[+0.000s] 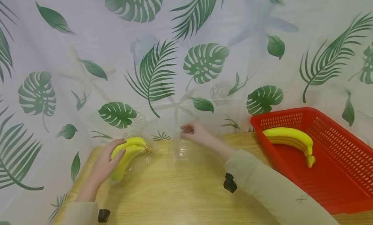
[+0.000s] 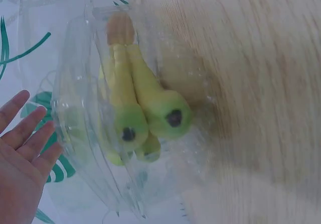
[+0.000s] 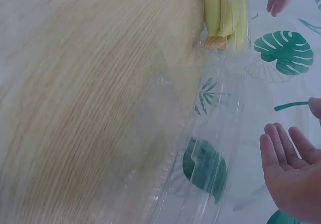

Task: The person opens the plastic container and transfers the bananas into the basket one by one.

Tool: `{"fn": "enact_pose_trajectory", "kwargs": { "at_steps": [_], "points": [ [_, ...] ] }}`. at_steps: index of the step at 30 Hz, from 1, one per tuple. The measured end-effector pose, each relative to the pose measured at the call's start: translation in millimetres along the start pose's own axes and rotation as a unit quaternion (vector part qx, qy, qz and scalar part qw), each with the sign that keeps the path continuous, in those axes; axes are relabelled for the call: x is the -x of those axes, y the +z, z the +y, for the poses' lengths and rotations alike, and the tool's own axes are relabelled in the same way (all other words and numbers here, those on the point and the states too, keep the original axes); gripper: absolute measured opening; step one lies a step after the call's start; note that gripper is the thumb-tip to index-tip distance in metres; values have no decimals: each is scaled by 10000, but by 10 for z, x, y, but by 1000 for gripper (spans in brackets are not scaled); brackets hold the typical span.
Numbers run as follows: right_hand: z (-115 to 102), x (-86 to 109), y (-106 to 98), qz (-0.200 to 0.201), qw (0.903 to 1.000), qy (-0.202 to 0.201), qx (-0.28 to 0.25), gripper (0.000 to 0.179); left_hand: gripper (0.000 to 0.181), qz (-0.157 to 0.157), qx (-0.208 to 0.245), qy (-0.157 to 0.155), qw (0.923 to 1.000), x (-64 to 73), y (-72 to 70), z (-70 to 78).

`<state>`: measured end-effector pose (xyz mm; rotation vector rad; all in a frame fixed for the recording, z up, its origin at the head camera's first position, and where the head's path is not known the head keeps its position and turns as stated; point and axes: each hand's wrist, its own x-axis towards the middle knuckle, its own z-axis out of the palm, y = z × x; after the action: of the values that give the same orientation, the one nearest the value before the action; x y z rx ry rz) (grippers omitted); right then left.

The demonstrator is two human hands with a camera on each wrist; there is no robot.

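Left grip spread, right grip slack, neither holding; bananas hazy through clear box

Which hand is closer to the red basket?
Right: the right hand is left of the red basket, by a clear container; the left hand is farther left, beside the boxed bananas.

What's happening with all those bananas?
Somebody's left hand is close to a clear plastic container with a bunch of bananas inside. Their right hand is by another clear container, with no fruit showing in it. Both containers are on the wooden table. More bananas lie in the red basket on the right.
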<state>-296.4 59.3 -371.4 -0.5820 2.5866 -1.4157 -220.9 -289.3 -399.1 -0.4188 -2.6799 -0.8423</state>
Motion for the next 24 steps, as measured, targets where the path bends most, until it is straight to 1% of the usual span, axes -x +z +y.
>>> {"fn": "enact_pose_trajectory", "kwargs": {
  "at_steps": [5,7,13,17,21,24],
  "points": [
    [-37,-28,113,-3,9999,1,-143,41,42,50,93,-92,9999,87,-62,-67],
    [-60,-41,146,39,9997,15,-245,40,41,84,43,-119,9999,121,-91,-95],
    [-72,-108,248,234,9991,-32,-352,39,40,297,-65,-26,9995,219,-141,-193],
    [-91,-133,317,199,9989,-11,-420,41,38,441,-40,53,9990,269,-162,-268],
    [-134,-148,383,133,9989,-111,-445,41,38,496,-140,-12,9987,311,-180,-319],
    [-132,-170,453,-18,9987,-277,-425,42,40,511,-228,-134,9983,349,-184,-337]
  ]
}}
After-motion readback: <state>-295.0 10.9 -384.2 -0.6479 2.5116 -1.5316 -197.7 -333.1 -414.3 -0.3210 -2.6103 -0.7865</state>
